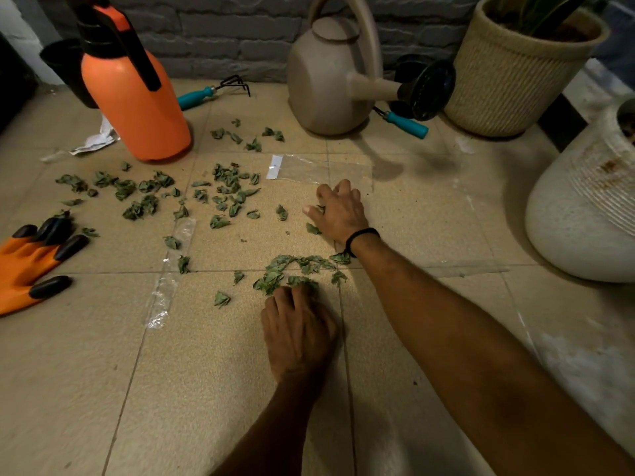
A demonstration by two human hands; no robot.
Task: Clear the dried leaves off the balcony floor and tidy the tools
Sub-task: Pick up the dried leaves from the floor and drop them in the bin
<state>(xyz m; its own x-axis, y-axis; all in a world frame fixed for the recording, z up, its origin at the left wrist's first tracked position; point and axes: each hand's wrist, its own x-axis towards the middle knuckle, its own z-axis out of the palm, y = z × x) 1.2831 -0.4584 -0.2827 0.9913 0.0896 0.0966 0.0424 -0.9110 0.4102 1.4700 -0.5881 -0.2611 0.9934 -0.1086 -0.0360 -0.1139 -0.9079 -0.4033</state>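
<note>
Between the two hands lies a small heap of dried leaves (292,269), and far more dried leaves lie scattered out to the left of both hands (223,187), up to the foot of the orange pressure sprayer (137,104). The left hand (299,331) has bent fingers resting on the near edge of the heap. The right hand (338,211) is clawed onto the floor farther out, with a leaf showing under its thumb. For neither hand can I tell whether it grips or only rakes.

The likeliest trouble is crumbling: these curled leaves look brittle, and a hard squeeze would probably leave crumbs on the rough tiles. The right wrist lies just beside the heap's far edge, so drawing it back could drag leaves apart again. The clear plastic bag (319,170), just beyond the right fingers, lies flat and looks light; a sweep towards it might push it away rather than fill it. The crumpled plastic strip (171,269), left of the left hand, could be raked in too.
</note>
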